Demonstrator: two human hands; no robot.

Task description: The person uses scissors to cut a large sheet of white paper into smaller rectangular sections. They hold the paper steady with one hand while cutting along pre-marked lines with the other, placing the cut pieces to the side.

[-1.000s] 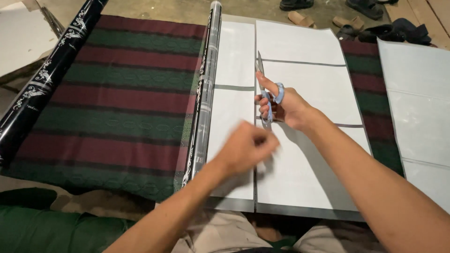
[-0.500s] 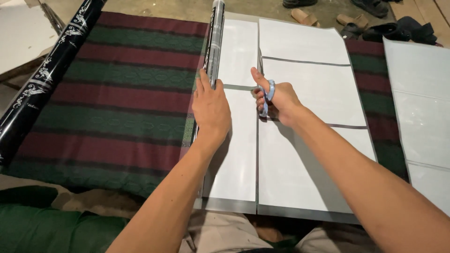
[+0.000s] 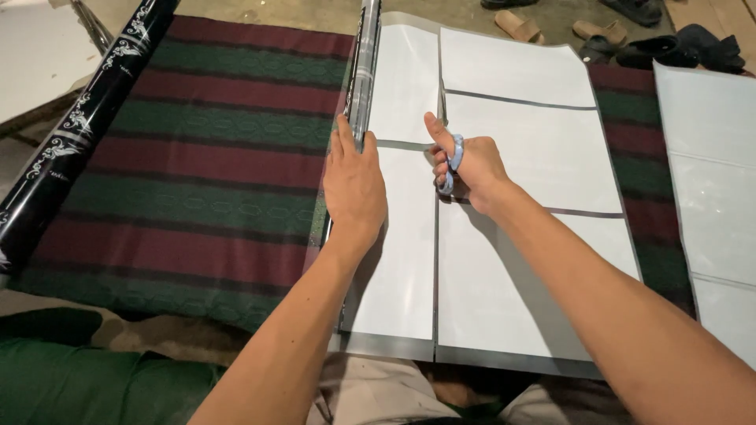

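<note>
My right hand [image 3: 465, 161] grips blue-handled scissors [image 3: 450, 157] whose blades point away along the grey gap between the white sheets [image 3: 512, 173]. These sheets lie under a clear film [image 3: 504, 358] spread on a striped mat. My left hand [image 3: 353, 185] rests flat, fingers together, on the left edge of the film. Its fingertips touch the shiny film roll [image 3: 365, 71] that runs away from me.
A red and green striped mat [image 3: 181, 173] covers the floor. A black patterned roll [image 3: 71, 134] lies diagonally at the left. More white sheets [image 3: 709, 181] lie at the right. Sandals [image 3: 551, 27] and dark shoes [image 3: 677, 47] sit at the far edge.
My left hand moved from the near middle of the sheets forward and left onto the film edge by the roll. My right hand with the scissors advanced away from me along the gap.
</note>
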